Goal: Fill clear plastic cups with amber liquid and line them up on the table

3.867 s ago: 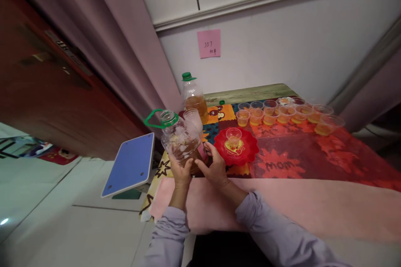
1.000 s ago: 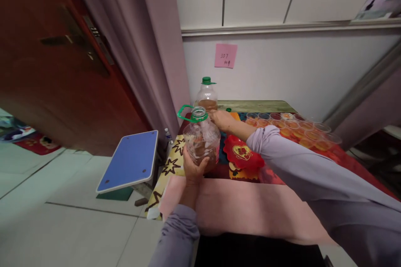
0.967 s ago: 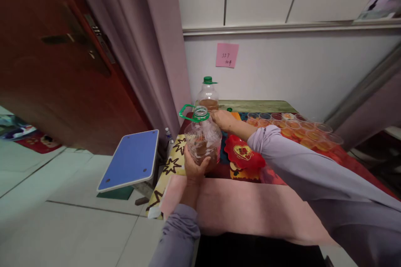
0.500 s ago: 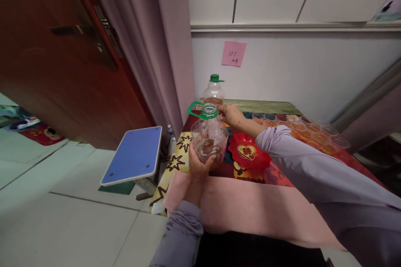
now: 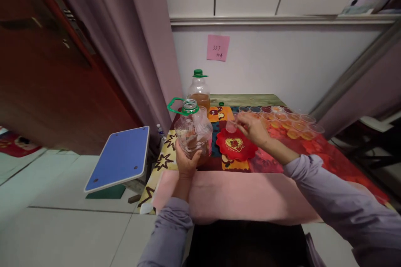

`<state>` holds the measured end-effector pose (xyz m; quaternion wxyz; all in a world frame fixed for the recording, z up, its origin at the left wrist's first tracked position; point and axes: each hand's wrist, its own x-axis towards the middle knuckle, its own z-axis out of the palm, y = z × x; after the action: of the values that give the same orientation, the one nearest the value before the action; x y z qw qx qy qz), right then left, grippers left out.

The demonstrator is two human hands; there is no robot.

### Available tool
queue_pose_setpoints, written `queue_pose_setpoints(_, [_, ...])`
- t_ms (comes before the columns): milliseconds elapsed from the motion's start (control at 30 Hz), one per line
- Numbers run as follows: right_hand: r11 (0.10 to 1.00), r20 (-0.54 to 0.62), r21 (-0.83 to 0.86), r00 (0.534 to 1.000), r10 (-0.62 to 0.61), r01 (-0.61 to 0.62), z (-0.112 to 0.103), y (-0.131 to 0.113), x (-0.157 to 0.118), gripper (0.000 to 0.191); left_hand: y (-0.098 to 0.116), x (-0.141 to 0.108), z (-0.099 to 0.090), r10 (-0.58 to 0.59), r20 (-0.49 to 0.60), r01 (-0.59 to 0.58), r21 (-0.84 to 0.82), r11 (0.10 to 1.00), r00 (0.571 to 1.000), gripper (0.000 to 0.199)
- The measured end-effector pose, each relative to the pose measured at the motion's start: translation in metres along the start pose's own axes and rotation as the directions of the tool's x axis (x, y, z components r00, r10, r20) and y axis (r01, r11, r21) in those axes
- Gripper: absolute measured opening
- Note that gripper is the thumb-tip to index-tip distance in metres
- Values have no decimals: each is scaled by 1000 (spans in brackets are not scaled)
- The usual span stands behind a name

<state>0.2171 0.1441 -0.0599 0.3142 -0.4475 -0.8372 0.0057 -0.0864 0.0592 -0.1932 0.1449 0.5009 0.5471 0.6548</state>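
My left hand [image 5: 187, 159] is wrapped round the lower side of a clear plastic bottle [image 5: 192, 135], which has an open mouth and a green handle [image 5: 176, 106]. Some brown liquid shows inside it. My right hand [image 5: 250, 127] pinches a small clear plastic cup [image 5: 231, 126] over the back edge of a red scalloped plate [image 5: 239, 150] with a gold heart. Behind the held bottle stands a second bottle [image 5: 199, 91], capped in green and holding amber liquid.
Rows of clear cups [image 5: 293, 126] with orange contents fill the table's right side. A green cap [image 5: 221, 104] lies near the back edge. Pink cloth [image 5: 238, 196] covers the front. A blue-topped stool [image 5: 120, 156] stands left.
My right hand has moved right, away from the bottle's neck, and the small cup now shows in its fingers. My left hand still holds the bottle. The whole view has shifted.
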Motion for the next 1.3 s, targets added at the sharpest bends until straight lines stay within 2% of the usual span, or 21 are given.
queue_pose_setpoints(100, [993, 159, -75, 981, 108, -97, 21, 14, -39, 21, 4, 2, -1, 20, 14, -20, 34, 999, 1000, 114])
queue_pose_setpoints(167, [986, 193, -103, 970, 147, -129, 33, 18, -51, 21, 6, 3, -2, 30, 19, -32, 57, 998, 999, 113])
queue_pose_setpoints(300, [985, 188, -101, 970, 154, -137, 40, 20, -55, 20, 7, 4, -4, 43, 15, -44, 102, 994, 999, 112])
queue_pose_setpoints(433, [990, 114, -75, 985, 128, -120, 25, 16, -55, 28, 5, 4, -4, 41, 6, -41, 129, 991, 999, 112])
queue_pose_setpoints(533, [992, -81, 67, 991, 108, -103, 17, -1, -54, 31, 4, 3, -4, 41, 8, -42, 124, 991, 999, 112])
queue_pose_setpoints(633, [926, -224, 354, 949, 220, -132, 31, -36, -50, 30, 3, 4, -4, 39, 0, -38, 115, 993, 999, 111])
queue_pose_setpoints(700, [819, -186, 542, 924, 334, -187, 56, -64, -47, 35, 4, 4, -5, 40, -1, -39, 104, 994, 999, 111])
queue_pose_setpoints(767, [735, -141, 648, 917, 374, -200, 86, -90, -46, 49, 6, 3, -5, 45, 5, -45, 88, 995, 999, 110])
queue_pose_setpoints(867, [677, -63, 693, 914, 401, -249, 127, -114, -47, 78, 8, 2, -6, 56, 21, -57, 54, 997, 998, 113])
queue_pose_setpoints(933, [651, 7, 708, 925, 381, -274, 143, -119, -48, 88, 10, 1, -8, 60, 30, -61, 29, 998, 998, 114])
queue_pose_setpoints(1000, [647, 45, 716, 943, 330, -261, 150, -120, -50, 89, 13, 0, -9, 58, 34, -59, 12, 998, 998, 113])
queue_pose_setpoints(1100, [678, 25, 701, 958, 286, -221, 150, -121, -51, 86, 16, 2, -12, 46, 27, -47, 6, 999, 999, 112])
queue_pose_setpoints(1233, [688, -12, 696, 954, 300, -208, 145, -128, -51, 84, 24, 15, -17, -2, -22, 4, 52, 999, 1000, 121])
queue_pose_setpoints(1300, [653, -8, 724, 944, 330, -222, 142, -132, -51, 82, 32, 23, -20, -27, -37, 32, 123, 992, 999, 115])
